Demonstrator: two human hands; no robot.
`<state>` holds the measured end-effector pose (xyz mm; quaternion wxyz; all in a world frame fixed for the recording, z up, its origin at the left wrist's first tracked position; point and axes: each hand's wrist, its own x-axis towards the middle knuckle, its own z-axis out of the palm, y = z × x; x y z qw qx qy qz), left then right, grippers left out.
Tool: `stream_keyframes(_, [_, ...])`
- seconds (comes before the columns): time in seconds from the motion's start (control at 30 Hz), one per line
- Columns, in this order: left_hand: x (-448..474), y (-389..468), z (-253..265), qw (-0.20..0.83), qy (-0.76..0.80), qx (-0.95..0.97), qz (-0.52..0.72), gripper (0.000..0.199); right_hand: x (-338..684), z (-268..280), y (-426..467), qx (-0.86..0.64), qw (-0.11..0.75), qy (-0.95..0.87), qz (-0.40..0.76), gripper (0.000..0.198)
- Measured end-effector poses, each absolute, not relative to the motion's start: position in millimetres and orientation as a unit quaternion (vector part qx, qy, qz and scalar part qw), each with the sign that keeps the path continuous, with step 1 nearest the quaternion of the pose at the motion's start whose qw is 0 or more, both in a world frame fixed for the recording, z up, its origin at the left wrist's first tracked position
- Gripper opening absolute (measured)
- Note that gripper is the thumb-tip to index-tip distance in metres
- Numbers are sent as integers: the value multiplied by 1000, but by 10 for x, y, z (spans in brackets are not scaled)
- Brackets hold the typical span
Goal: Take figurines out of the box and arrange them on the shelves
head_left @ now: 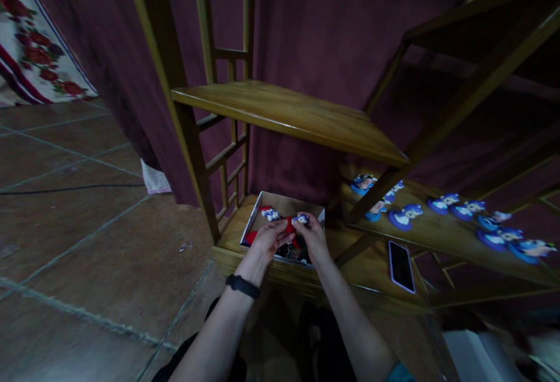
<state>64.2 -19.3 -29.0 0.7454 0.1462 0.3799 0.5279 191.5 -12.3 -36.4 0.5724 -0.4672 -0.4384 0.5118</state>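
Over an open cardboard box [317,214] on the low wooden shelf, both my hands work close together. My right hand [314,235] is closed on a small blue-and-white figurine [300,218]. A red strap-like piece [289,226] joins or lies against this figurine, and my left hand [268,237] pinches it. Inside the box, another blue-and-white figurine [272,214] with red on it lies at the back left. Red and dark pieces sit lower in the box, partly covered by my hands; their kind is too dim to make out.
A phone [401,266] lies on the shelf to the right. Several blue-based figurines [406,216] stand on the raised shelf beyond it. An upper wooden shelf board [289,111] overhangs the box, and a post [175,102] rises on the left. Purple curtain hangs behind.
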Motion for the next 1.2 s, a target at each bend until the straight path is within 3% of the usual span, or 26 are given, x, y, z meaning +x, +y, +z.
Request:
stream_keyframes(0.6, [679,-223,-253,720,416,162,531,17,1912,-402,-108,-491,559,-460,485,36])
stream_keyframes(1.2, [705,-228,-280,711,427,146,540,6,1948,-439,-74,-483,547,-485,482,36])
